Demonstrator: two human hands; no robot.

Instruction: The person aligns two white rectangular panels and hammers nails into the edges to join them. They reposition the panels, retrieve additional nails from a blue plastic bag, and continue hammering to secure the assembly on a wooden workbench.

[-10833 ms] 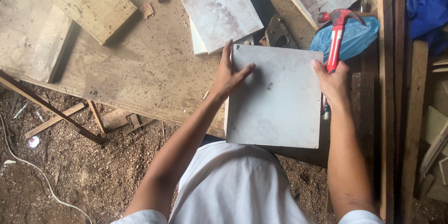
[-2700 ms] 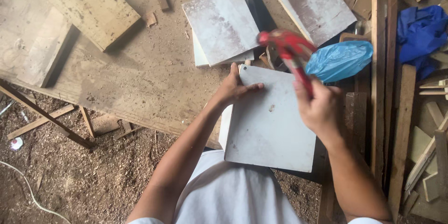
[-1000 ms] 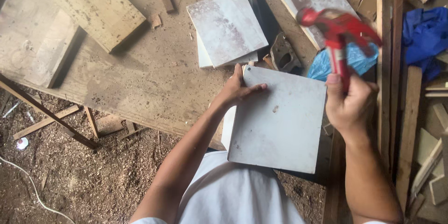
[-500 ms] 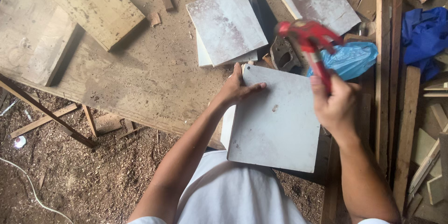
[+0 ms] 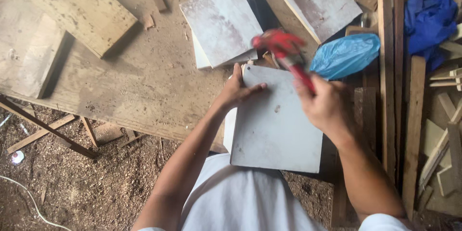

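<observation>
Holding a grey board [image 5: 276, 125] flat on the workbench [image 5: 144, 91].
Left hand [image 5: 238, 91] presses spread fingers on its top corner; right hand [image 5: 327, 108] grips a red hammer [image 5: 284, 50], blurred above the board's far edge.

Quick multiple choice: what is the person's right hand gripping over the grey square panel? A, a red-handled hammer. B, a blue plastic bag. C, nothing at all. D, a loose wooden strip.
A: the right hand is closed around the red handle of a hammer, whose blurred head is raised over the top edge of the grey square panel that the left hand steadies; the blue plastic bag lies untouched beside it.
</observation>
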